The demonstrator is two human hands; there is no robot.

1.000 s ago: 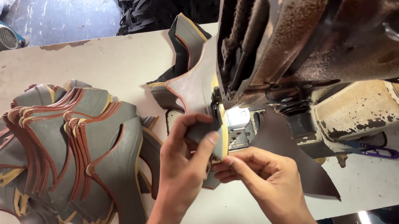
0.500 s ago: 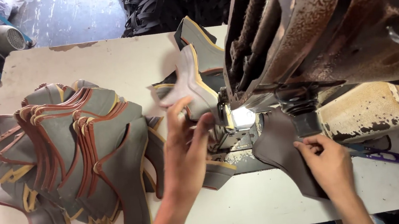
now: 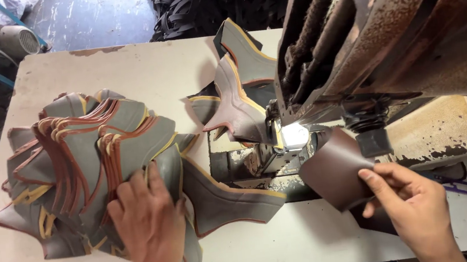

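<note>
Left hand is lying flat, fingers spread and released, pressing on the right edge of the fanned stack of grey leather pieces on the desk; nothing is pinched, so it's probably steadying the stack or sliding one piece free. Right hand is gripping one brown leather piece between thumb and fingers at its right edge, holding it bent, just right of the sewing machine's lit needle area, likely keeping it ready to feed. The stack is fanned so each edge is showing; too many overlapping pieces to count exactly, well over ten. Several more grey pieces with orange edging are standing behind the needle area, leaning on the rusty sewing machine head; at least three, exact count unclear. One grey piece is lying flat in front of the machine bed. A purple-handled tool is sitting near the right hand, partly hidden. Hands: two, one brown piece held.
</note>
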